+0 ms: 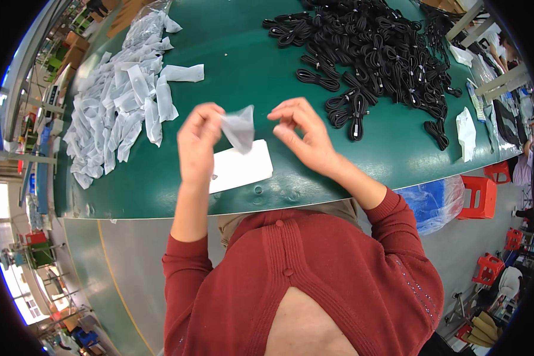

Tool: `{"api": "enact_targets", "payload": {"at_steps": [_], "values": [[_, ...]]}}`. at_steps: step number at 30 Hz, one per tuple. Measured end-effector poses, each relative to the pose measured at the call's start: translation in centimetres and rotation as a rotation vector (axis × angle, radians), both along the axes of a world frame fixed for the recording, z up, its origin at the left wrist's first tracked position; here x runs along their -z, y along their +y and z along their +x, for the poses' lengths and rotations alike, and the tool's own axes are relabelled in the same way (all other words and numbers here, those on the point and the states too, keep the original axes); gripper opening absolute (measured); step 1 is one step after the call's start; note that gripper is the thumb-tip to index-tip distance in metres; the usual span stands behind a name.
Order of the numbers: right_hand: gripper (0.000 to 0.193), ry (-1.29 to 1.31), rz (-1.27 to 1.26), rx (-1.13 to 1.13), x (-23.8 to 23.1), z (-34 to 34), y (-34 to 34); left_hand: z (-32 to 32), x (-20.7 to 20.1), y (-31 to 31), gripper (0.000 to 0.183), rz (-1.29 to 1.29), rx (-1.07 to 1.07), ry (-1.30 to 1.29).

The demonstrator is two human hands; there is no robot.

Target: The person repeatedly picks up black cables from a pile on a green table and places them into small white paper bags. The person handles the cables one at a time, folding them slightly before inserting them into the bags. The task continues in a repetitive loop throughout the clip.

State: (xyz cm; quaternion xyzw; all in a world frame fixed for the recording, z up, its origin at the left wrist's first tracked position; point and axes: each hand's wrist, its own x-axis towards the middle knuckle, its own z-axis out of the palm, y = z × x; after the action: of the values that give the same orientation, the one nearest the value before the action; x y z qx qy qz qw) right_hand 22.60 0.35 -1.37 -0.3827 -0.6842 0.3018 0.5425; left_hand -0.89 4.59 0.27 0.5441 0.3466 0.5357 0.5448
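Pinched in my left hand (200,137) is a frosted plastic bag (240,129), small and translucent, raised above the table. What it contains, if anything, I cannot make out. My right hand (302,132) is just right of the bag and apart from it, fingers curved and spread with nothing between them. Below the bag lies a stack of flat white bags or sheets (243,169). To the left spreads a pile of filled frosted bags (118,101). Coiled black cables (385,53) form a big heap at the far right, and one bundle (356,121) sits nearest my right hand.
The green table (237,71) has its near edge against my body. On its right side lie a crumpled white bag (466,134) and a tube-shaped item (476,101). Beyond that edge stand a red stool (479,197) and a plastic-covered blue bin (430,204).
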Motion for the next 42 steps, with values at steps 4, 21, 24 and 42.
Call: {"api": "enact_targets", "payload": {"at_steps": [4, 21, 24, 42], "values": [[0.028, -0.531, 0.168, 0.481, 1.9, 4.2, 4.5, -4.8, -0.7, 6.2, 0.022, 0.048, -0.165, -0.219], [0.016, -0.434, -0.019, 0.338, 3.2, 4.8, 4.3, 2.7, 6.4, -5.6, 0.012, 0.47, -0.01, 0.844], [0.018, -0.35, -0.163, 0.146, 2.1, 3.7, 0.9, 2.7, 6.1, -5.8, 0.008, 0.296, -0.023, 0.717], [0.022, -0.254, -0.913, -0.378, 0.1, 3.3, -3.1, 2.6, 4.4, -5.7, 0.01, 0.476, 0.088, 0.635]]}}
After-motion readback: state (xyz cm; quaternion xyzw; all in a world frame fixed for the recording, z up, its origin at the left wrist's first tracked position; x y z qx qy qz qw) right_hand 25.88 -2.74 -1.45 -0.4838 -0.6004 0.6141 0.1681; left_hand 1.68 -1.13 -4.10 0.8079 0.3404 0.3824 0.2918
